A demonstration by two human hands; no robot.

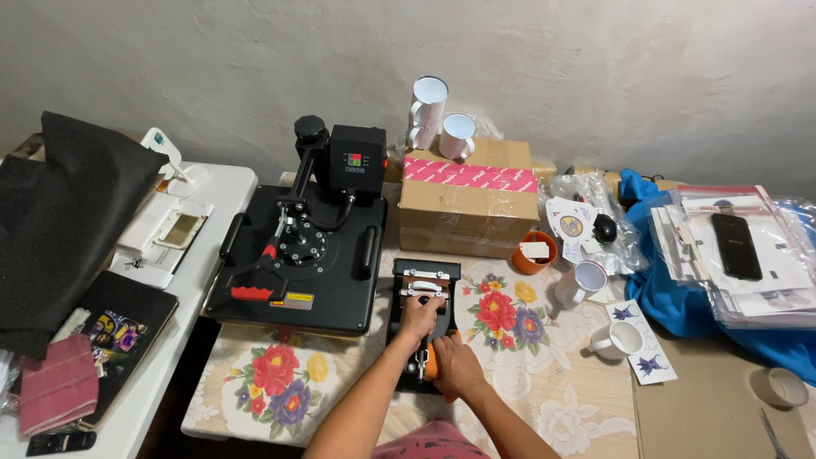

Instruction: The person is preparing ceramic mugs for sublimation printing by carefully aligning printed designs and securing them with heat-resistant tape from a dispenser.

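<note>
I see the small black mug press (422, 323) on the floral tablecloth (544, 399), just beside the big heat press (306, 255). My left hand (421, 319) clamps its handle; my right hand (455, 365) wraps the orange mug (433, 361).

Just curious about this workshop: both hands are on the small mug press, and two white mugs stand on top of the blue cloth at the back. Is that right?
Not quite. The head view shows the left hand and right hand on the small mug press, but the two white mugs stand on the cardboard box, not on the blue cloth.
</note>
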